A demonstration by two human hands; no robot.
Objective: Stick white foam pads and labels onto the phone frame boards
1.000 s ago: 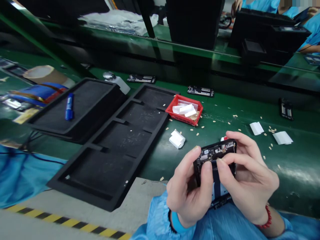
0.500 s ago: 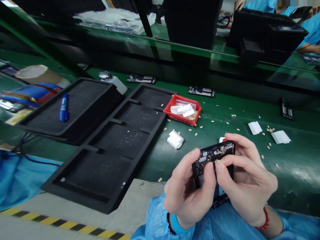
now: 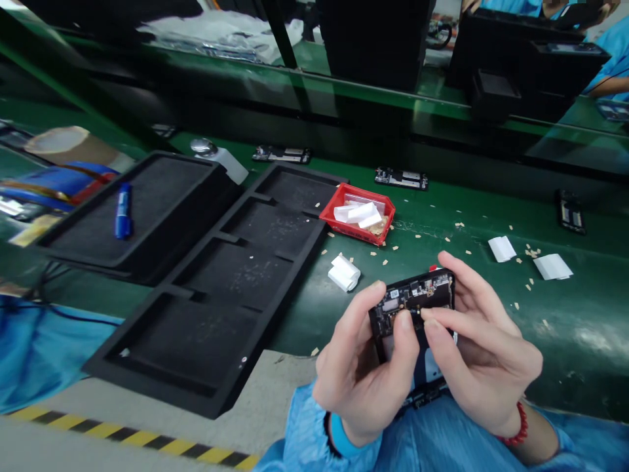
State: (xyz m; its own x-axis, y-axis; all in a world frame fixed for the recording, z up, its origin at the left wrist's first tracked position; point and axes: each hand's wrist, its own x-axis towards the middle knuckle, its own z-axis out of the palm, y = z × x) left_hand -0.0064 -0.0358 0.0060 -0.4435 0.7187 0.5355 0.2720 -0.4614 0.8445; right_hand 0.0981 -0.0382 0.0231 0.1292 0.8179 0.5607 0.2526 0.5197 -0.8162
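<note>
An opened phone [image 3: 417,293] is tilted up in front of me, its circuit board and small parts bare at the top end. My left hand [image 3: 366,367] grips its left side, with the thumb on the inner parts. Around the right side, my right hand [image 3: 484,357] supports the phone from behind. Its thumb and index finger pinch together over the board. Any tiny piece between those fingertips is too small to make out. Part of the phone's lower half lies behind both hands.
A red bin [image 3: 356,233] holds white paper and small tan pieces. Left of it lie a long black compartment tray [image 3: 230,308] and a black box with a blue marker [image 3: 123,211]. Folded white papers [image 3: 344,273] rest on the green surface. More phone units [image 3: 401,178] lie behind.
The phone and both hands have moved slightly left and up. My left thumb has drawn back from my right fingertips, leaving a gap. The phones at the back have shifted a little right.
</note>
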